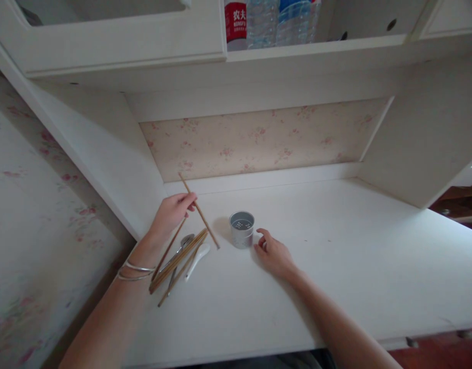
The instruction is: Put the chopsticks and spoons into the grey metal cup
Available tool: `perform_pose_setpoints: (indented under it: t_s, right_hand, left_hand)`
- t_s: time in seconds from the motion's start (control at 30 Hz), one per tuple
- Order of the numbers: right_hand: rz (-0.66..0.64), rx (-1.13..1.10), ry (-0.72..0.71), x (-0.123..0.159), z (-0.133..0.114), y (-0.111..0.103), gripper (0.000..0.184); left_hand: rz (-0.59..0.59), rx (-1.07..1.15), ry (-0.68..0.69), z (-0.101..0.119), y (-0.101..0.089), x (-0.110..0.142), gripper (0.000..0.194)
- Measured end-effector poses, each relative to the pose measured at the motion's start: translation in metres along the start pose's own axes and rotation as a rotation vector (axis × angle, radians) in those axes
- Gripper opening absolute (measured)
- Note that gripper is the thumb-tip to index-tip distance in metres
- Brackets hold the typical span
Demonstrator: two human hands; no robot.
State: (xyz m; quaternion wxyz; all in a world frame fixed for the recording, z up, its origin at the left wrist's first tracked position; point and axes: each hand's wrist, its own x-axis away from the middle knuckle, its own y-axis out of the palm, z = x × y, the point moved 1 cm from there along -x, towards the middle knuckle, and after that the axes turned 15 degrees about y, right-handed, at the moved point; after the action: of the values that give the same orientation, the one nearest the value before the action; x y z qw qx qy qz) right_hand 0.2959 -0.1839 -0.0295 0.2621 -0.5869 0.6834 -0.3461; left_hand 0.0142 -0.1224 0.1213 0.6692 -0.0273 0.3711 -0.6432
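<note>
Between the fingers of my left hand (179, 205) is a wooden chopstick (205, 221), slanting down to the right above the pile. A grey metal utensil holder (242, 236) with holes in its bottom stands upright on the white desk. Just right of it rests my right hand (273, 252), fingers curved and apart, holding nothing; whether a fingertip touches the holder I cannot tell. Under my left hand lie several wooden chopsticks (178, 261), a metal spoon (187, 239) partly covered by them, and a white spoon (198, 260) at their right.
White side panels (101, 148) and a back strip with flowered paper (255, 138) enclose the desk surface (328, 277). Overhead, a shelf (320, 50) holds several plastic bottles (262, 23). Flowered wallpaper (47, 220) is at the left.
</note>
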Motion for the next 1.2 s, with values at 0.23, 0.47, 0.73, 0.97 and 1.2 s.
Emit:
perform_pose_setpoints:
  t_s: [0.23, 0.47, 0.73, 0.97, 1.2]
  right_hand:
    - [-0.017, -0.010, -0.020, 0.001, 0.001, -0.001, 0.046]
    - [-0.029, -0.018, -0.057, 0.002, 0.000, -0.004, 0.046]
    - [-0.036, 0.005, -0.080, 0.000, 0.001, -0.005, 0.044]
    - [-0.023, 0.003, -0.088, 0.000, 0.003, -0.004, 0.044]
    - [-0.019, -0.031, -0.072, 0.000, 0.003, -0.002, 0.045]
  left_hand:
    - [0.121, -0.133, 0.355, 0.053, 0.042, -0.046, 0.048]
    - [-0.014, -0.133, 0.402, 0.024, 0.102, -0.047, 0.042]
    - [-0.172, -0.096, 0.328, -0.006, 0.137, -0.028, 0.043]
    - [-0.180, -0.058, 0.287, -0.012, 0.142, -0.022, 0.041]
    - [-0.073, 0.200, 0.104, -0.012, 0.140, 0.009, 0.058]
